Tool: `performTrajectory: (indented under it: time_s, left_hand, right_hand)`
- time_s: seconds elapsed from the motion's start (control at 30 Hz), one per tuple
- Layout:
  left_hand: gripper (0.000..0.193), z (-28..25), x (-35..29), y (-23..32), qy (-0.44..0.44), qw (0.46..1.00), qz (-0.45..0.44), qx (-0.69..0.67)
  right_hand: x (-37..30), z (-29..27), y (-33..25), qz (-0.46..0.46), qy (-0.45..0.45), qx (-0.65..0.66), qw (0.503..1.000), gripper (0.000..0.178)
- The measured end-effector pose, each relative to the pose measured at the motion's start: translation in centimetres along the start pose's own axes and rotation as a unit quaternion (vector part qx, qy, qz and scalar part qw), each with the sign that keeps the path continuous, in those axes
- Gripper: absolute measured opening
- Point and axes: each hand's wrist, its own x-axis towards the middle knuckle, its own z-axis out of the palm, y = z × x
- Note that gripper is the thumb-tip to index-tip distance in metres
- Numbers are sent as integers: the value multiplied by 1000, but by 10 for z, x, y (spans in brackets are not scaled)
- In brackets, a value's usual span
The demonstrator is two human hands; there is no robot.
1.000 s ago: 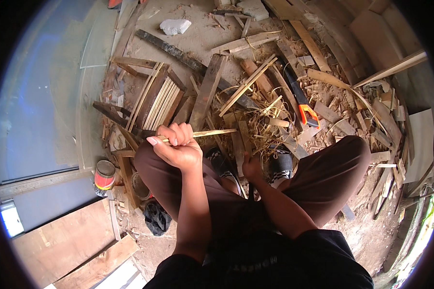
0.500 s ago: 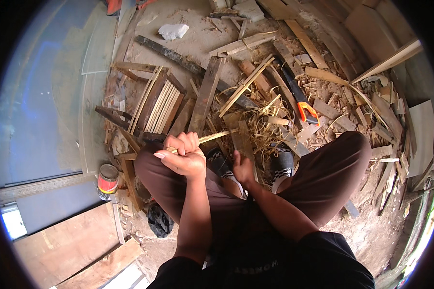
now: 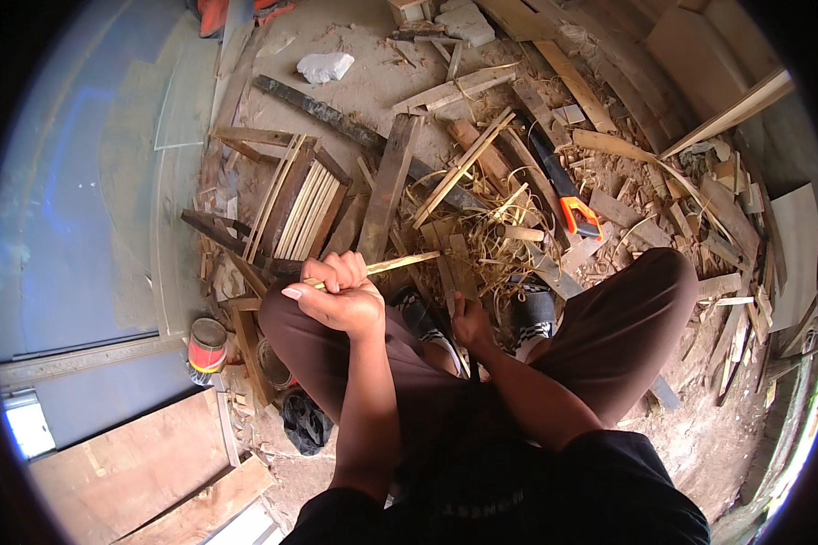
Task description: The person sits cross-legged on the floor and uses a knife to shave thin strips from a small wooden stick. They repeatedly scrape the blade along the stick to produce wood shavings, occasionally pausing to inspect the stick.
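My left hand [image 3: 344,295] is closed in a fist around a thin bamboo strip [image 3: 402,263], above my left knee. The pale strip sticks out to the right, its far end over an upright piece of wood [image 3: 460,259] between my feet. Lower down, between my legs, my right hand [image 3: 473,325] is closed with its fingers curled near the foot of that wood. What it grips, if anything, is hidden. Curly shavings [image 3: 491,232] lie in a heap just beyond the wood.
A handsaw [image 3: 580,218] with an orange handle lies beyond my right foot. To the left stands a wooden frame [image 3: 286,195] with pale slats, and a paint can [image 3: 207,345]. Planks and offcuts litter the floor; a white stone [image 3: 325,66] lies far off.
My left hand has drawn slightly left, and the strip's far end has moved back with it. My right hand has shifted slightly right and its fingers look more curled.
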Motion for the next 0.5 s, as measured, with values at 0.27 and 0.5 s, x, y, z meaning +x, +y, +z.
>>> performTrajectory:
  time_s: [0.27,0.5]
  left_hand:
    - [60,12,1,-7,21,999,28,20]
    - [59,9,11,-4,69,995,40,56]
  right_hand:
    - [-12,16,11,-106,30,26,994,57]
    - [-29,-1,-14,-110,-5,-9,994,60]
